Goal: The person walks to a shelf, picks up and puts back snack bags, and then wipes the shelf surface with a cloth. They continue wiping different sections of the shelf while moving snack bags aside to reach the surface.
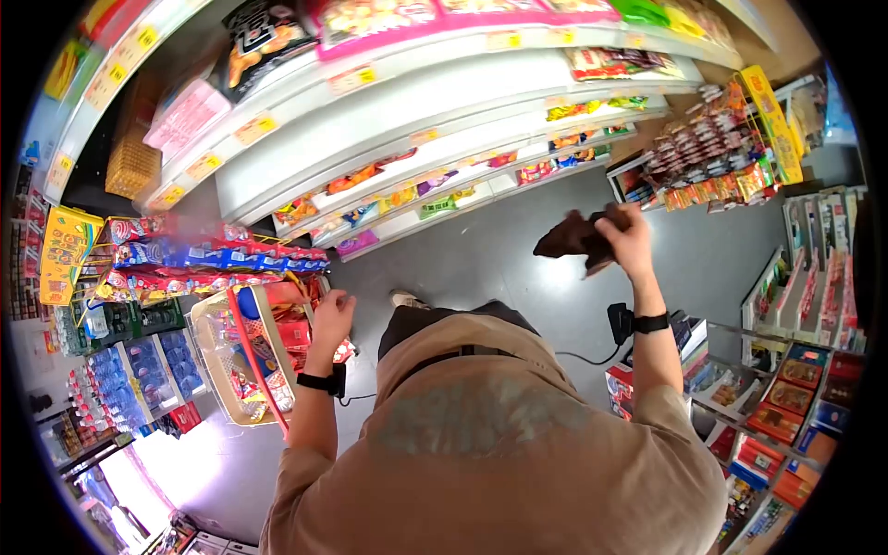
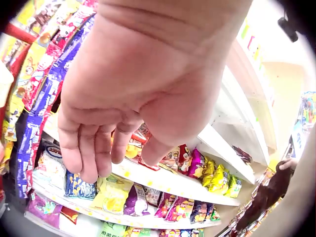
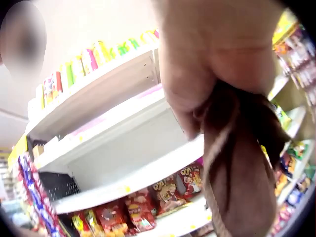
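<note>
My right hand (image 1: pixel 629 240) grips a dark brown cloth (image 1: pixel 575 242) out over the floor on the right. In the right wrist view the cloth (image 3: pixel 242 168) hangs in folds below the fingers, bunched at the palm. My left hand (image 1: pixel 333 319) holds nothing; its fingers are loosely bent, beside a cream shopping basket (image 1: pixel 215 356) with red handles. In the left wrist view the left hand (image 2: pixel 133 98) hangs in front of shelves of snack bags. Packaged goods fill the basket.
White shelves (image 1: pixel 388 120) curve across the front, with snack bags on several levels. Hanging packets stand on a left rack (image 1: pixel 185 254) and a right rack (image 1: pixel 712 153). Bottle packs (image 1: pixel 139 379) lie at left, boxed goods (image 1: pixel 786 398) at right. Grey floor (image 1: pixel 481 259) lies between.
</note>
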Motion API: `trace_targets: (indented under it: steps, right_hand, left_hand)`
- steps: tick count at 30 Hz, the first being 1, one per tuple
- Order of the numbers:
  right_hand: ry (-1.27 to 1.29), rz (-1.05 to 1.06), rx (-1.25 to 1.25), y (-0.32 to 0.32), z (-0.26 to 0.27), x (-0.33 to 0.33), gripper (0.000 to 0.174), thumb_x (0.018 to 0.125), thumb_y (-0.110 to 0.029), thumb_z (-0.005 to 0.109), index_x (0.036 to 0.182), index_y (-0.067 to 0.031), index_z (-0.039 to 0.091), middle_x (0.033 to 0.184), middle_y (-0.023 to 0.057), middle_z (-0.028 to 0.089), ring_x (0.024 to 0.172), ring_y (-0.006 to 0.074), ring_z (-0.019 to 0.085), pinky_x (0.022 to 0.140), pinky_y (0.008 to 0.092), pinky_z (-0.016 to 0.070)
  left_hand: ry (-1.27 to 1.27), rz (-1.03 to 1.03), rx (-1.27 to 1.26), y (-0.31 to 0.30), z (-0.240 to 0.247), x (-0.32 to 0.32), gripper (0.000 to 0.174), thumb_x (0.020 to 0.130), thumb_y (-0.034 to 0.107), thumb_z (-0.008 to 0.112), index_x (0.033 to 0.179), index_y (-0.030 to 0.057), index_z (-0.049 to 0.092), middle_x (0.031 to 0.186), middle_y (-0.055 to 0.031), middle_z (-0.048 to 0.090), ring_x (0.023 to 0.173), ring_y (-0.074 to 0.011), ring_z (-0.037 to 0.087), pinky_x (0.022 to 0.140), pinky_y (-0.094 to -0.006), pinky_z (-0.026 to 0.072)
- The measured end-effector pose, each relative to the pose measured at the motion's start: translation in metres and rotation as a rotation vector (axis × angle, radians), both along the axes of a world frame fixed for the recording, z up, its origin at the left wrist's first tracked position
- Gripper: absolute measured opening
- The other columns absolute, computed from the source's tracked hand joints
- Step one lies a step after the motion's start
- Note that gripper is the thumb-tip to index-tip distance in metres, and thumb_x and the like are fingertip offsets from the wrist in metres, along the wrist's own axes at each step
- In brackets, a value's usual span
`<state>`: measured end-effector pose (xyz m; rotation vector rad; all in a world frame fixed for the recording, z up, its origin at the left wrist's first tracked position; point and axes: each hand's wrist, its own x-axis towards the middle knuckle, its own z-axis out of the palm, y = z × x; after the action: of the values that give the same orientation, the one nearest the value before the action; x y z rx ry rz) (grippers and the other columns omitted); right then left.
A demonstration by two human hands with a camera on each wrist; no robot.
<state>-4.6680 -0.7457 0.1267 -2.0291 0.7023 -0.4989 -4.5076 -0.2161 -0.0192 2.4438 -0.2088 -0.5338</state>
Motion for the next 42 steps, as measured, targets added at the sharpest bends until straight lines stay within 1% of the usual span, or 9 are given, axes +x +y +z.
trace_targets:
  steps: [11,14,22,26,28,32,35,39,42]
  right_hand:
    - [-0.031,-0.151,-0.158,-0.083,0.025,-0.11,0.018,0.088,-0.018,0.065,0.096,-0.0019,0.064,0.087,0.0201,0.067,0.083,0.0369,0.066,0.074,0.0401,0.0519]
    - [0.495,0.095,-0.392,-0.137,-0.029,-0.156,0.02,0.089,-0.021,0.063,0.098,-0.0038,0.066,0.089,0.02,0.068,0.083,0.038,0.066,0.074,0.0416,0.0521]
    - [0.518,-0.207,-0.422,-0.194,-0.032,-0.235,0.023,0.092,-0.026,0.058,0.106,-0.0091,0.064,0.099,0.0202,0.067,0.092,0.0388,0.064,0.077,0.0427,0.0507]
    - [0.0,-0.549,-0.383,-0.194,-0.031,-0.245,0.026,0.095,-0.026,0.054,0.106,-0.005,0.063,0.098,0.0233,0.067,0.092,0.0437,0.063,0.08,0.0465,0.0503]
    - [0.631,-0.142,-0.341,-0.224,-0.096,-0.279,0.026,0.094,-0.025,0.054,0.109,-0.0039,0.061,0.1,0.0245,0.066,0.098,0.0445,0.061,0.082,0.047,0.0494]
    - [0.226,-0.732,-0.181,-0.226,-0.061,-0.294,0.027,0.095,-0.026,0.052,0.107,-0.0042,0.063,0.099,0.025,0.066,0.098,0.0443,0.061,0.081,0.0467,0.0499]
    - [0.581,-0.352,-0.313,-0.236,-0.117,-0.31,0.028,0.095,-0.024,0.052,0.101,-0.0001,0.064,0.097,0.0272,0.064,0.095,0.0468,0.06,0.079,0.0482,0.0499]
    - [-0.004,-0.87,-0.258,-0.218,-0.057,-0.291,0.032,0.094,-0.029,0.055,0.106,-0.0013,0.064,0.101,0.0247,0.066,0.099,0.0444,0.061,0.083,0.0475,0.0496]
    - [0.363,-0.405,-0.35,-0.227,-0.082,-0.281,0.028,0.095,-0.029,0.054,0.108,-0.0053,0.062,0.101,0.0238,0.066,0.097,0.0429,0.062,0.082,0.0452,0.0504]
  left_hand:
    - [0.048,0.075,0.05,-0.101,0.025,-0.124,0.039,0.087,0.032,0.065,0.109,0.0,0.062,0.09,-0.0193,0.068,0.085,-0.032,0.067,0.077,-0.04,0.0516]
    - [0.115,0.071,0.1,-0.108,0.028,-0.161,0.044,0.086,0.035,0.066,0.112,-0.0005,0.062,0.092,-0.0193,0.068,0.087,-0.032,0.067,0.081,-0.0391,0.0517]
    - [0.033,0.07,0.16,-0.093,0.038,-0.166,0.044,0.088,0.038,0.062,0.11,0.0008,0.063,0.095,-0.021,0.069,0.094,-0.0346,0.067,0.084,-0.0399,0.0507]
    - [0.05,0.164,0.215,-0.112,0.089,-0.16,0.039,0.091,0.033,0.062,0.111,-0.0001,0.062,0.096,-0.0181,0.068,0.093,-0.0241,0.066,0.08,-0.0335,0.0498]
    - [0.084,0.145,0.163,-0.113,0.088,-0.158,0.039,0.091,0.033,0.062,0.112,0.0007,0.062,0.097,-0.0184,0.068,0.094,-0.0239,0.065,0.081,-0.0334,0.0495]
    - [-0.019,0.091,0.125,-0.103,0.079,-0.153,0.045,0.09,0.036,0.061,0.117,-0.0008,0.06,0.103,-0.0207,0.069,0.099,-0.0296,0.067,0.085,-0.0366,0.0508]
    - [0.005,0.017,0.25,-0.134,0.104,-0.16,0.045,0.09,0.034,0.062,0.117,-0.0008,0.06,0.103,-0.0219,0.068,0.098,-0.0308,0.067,0.085,-0.0365,0.0508]
    - [-0.048,0.022,0.211,-0.138,0.115,-0.156,0.044,0.089,0.033,0.062,0.118,-0.0004,0.06,0.102,-0.0228,0.068,0.096,-0.0319,0.067,0.083,-0.0372,0.051]
    - [-0.045,0.018,0.249,-0.148,0.12,-0.157,0.042,0.089,0.031,0.063,0.116,-0.001,0.06,0.1,-0.0221,0.068,0.093,-0.0316,0.067,0.082,-0.0377,0.0513]
